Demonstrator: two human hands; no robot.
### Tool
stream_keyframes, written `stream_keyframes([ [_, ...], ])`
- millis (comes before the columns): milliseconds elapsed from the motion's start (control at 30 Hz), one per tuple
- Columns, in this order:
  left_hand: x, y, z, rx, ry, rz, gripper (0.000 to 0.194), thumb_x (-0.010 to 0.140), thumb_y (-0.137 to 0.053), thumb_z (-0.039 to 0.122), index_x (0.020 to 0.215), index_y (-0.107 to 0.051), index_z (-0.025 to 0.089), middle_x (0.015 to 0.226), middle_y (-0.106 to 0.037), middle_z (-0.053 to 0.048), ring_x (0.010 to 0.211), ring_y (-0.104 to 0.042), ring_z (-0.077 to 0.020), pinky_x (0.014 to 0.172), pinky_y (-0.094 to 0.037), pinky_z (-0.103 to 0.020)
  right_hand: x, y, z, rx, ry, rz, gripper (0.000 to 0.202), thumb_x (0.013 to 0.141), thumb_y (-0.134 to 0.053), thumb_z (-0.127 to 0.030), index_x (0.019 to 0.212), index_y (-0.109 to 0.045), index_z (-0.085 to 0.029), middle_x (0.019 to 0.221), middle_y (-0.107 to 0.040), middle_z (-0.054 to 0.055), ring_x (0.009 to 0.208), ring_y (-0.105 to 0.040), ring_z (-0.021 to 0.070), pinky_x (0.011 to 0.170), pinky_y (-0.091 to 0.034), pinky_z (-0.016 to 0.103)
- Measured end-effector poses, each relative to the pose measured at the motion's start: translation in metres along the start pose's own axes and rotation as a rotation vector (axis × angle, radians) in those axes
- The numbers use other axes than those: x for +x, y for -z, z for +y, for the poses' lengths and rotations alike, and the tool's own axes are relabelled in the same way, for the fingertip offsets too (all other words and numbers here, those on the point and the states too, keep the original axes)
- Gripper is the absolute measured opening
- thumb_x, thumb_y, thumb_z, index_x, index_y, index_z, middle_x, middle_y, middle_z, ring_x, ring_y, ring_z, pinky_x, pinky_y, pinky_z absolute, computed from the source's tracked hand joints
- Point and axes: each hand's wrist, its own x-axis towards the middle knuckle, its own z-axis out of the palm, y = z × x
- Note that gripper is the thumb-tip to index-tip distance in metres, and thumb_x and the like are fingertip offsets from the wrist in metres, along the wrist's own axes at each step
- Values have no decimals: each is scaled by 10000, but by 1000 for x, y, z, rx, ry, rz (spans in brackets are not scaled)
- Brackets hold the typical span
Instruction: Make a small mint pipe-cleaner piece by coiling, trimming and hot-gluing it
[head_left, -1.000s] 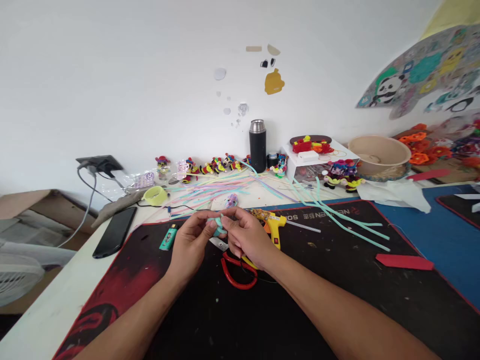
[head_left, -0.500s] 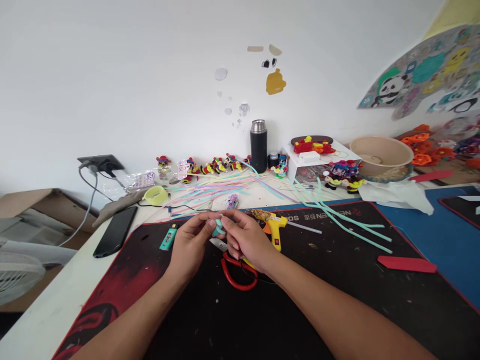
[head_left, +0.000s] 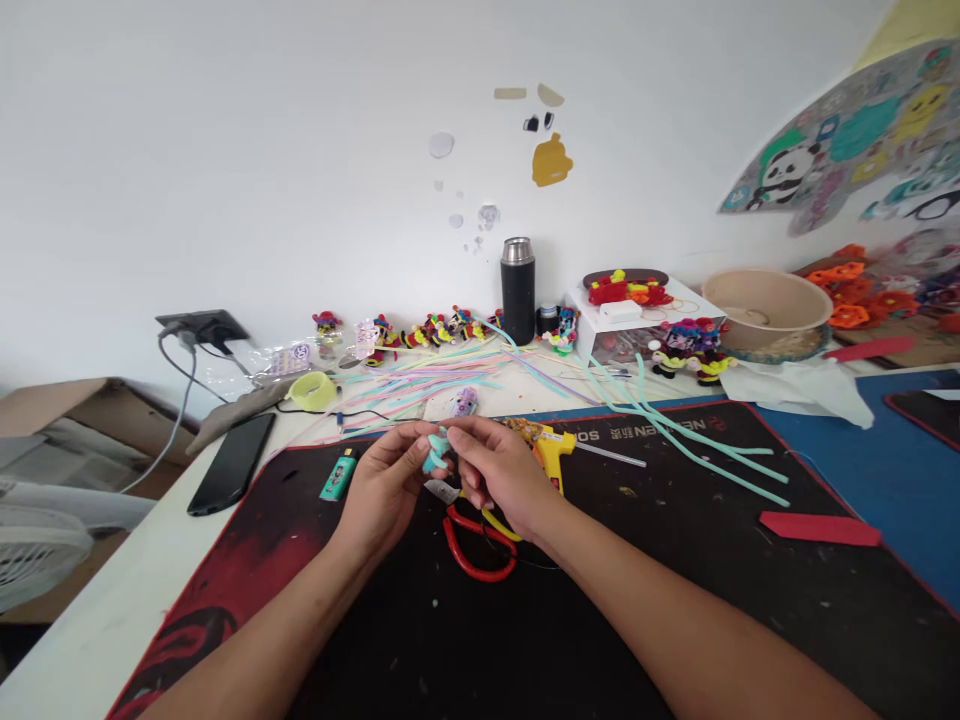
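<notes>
Between both hands is a small twisted piece of turquoise pipe cleaner [head_left: 435, 455], partly hidden by the fingers. My left hand [head_left: 384, 483] pinches it from the left with thumb and forefinger. From the right, my right hand [head_left: 508, 475] closes on it with bent fingers. Scissors with red handles [head_left: 480, 574] lie just below the hands, their blades partly covered. Behind my right hand rests a yellow glue gun [head_left: 556, 458] with a clear glue stick [head_left: 611, 455]. A teal lighter [head_left: 338, 476] lies left of my left hand.
Loose pastel pipe cleaners [head_left: 435, 375] spread along the back, with turquoise stems [head_left: 697, 447] at right. A black thermos [head_left: 517, 300] stands by the wall. A phone [head_left: 231, 465] lies left, a red strip [head_left: 819, 528] right. Small pipe-cleaner figures [head_left: 439, 330] line the wall.
The turquoise piece has turned between the fingers and shows more of its shape. My right hand's lower fingers have shifted a little, uncovering more of the yellow strip by the scissors.
</notes>
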Motion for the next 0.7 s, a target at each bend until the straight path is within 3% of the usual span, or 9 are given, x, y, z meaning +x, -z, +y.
stream_keyframes([
  [200, -1, -2, 0, -4, 4, 14, 333, 623, -1007, 338, 862, -833, 185, 776, -739, -7, 585, -637, -87, 574, -566, -187, 0, -1, 5, 62, -16, -12, 498, 780, -855, -551, 1068, -669, -190, 450, -457, -139, 324, -347, 54, 348, -259, 186],
  [367, -2, 3, -3, 118, -94, -12, 295, 705, -960, 384, 899, -833, 202, 770, -738, -10, 609, -630, -111, 606, -551, -222, 0, -1, 2, 115, -62, -56, 548, 757, -874, -559, 1103, -662, -191, 486, -493, -124, 332, -389, 59, 337, -210, 183],
  [567, -3, 15, -6, 404, -340, 39, 145, 840, -869, 351, 942, -842, 251, 958, -763, -33, 956, -671, -188, 897, -519, -275, -1, -2, -2, 98, -108, -30, 540, 752, -872, -586, 1026, -617, -197, 534, -520, -114, 346, -403, 47, 339, -186, 178],
  [700, -1, 17, -6, 450, -389, 33, 152, 828, -867, 378, 920, -844, 259, 970, -746, -55, 1011, -665, -236, 929, -527, -335, -1, -2, -2, 91, -117, -31, 527, 756, -870, -588, 985, -596, -200, 540, -514, -114, 350, -404, 45, 340, -180, 179],
])
